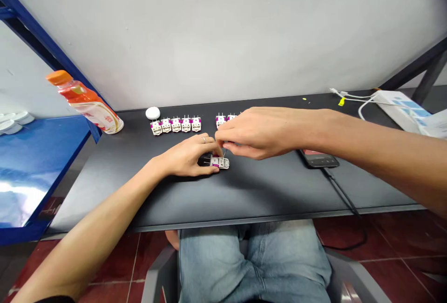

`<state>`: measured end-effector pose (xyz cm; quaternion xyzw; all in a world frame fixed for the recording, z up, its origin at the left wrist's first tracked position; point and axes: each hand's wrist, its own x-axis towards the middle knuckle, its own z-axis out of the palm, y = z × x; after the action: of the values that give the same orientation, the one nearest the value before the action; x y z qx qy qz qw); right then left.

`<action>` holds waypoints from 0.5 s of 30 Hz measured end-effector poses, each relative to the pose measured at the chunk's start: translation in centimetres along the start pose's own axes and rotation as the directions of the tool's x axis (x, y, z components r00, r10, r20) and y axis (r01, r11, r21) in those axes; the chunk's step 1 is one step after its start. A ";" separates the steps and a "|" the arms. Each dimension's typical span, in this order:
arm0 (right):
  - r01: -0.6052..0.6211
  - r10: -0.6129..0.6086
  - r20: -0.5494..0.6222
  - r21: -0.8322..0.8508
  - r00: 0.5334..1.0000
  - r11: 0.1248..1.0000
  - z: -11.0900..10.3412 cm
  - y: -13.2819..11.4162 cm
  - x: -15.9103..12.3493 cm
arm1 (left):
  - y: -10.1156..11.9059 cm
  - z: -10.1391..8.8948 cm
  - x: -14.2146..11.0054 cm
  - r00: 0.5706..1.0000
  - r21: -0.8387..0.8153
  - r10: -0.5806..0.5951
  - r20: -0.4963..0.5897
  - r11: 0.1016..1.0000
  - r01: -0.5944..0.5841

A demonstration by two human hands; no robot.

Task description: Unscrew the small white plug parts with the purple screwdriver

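Note:
My left hand (193, 155) is closed, thumb and fingers pinching a small white-and-purple plug-like part with metal pins (220, 162) on the black tabletop. The pins point left, toward the palm. Just above its right end is my right hand (248, 134), fingers pressed together. A thin, light-coloured sliver (224, 153) shows below those fingertips, close to the part; its kind is too small to make out. Behind my left hand stands a row of several similar white-and-purple parts (176, 124), pins upward. More of them (220, 120) are partly hidden behind my right hand.
A white round object (152, 113) lies behind the left row. An orange-capped bottle (89, 103) stands at the table's left end. On the right, a black phone (319, 159) has a cable running off the front edge. A white box (401, 107) and white cables lie farther right.

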<state>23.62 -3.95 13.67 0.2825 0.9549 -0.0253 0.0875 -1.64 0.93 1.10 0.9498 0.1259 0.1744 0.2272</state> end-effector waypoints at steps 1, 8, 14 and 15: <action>0.021 -0.021 -0.024 -0.001 0.999 1.000 0.0 0.0 0.0 | 0.0 0.0 0.0 1.000 -0.004 0.003 -0.004 1.000 -0.003; -0.058 0.058 0.039 -0.001 0.998 0.998 0.0 -0.1 0.0 | 0.1 0.3 0.0 0.999 0.014 -0.027 -0.018 1.000 0.028; -0.055 0.055 0.010 0.010 0.998 0.998 -0.3 -0.1 -0.3 | 0.1 0.5 0.1 1.000 0.008 -0.024 -0.015 1.000 0.025; -0.066 0.066 0.031 0.005 0.997 0.998 -0.2 -0.1 -0.3 | 0.1 0.6 0.1 1.000 0.007 -0.027 -0.015 1.000 0.027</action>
<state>23.73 -4.16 13.95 0.3139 0.9435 -0.0296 0.1021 -1.31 0.66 0.72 0.9475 0.1409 0.1781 0.2252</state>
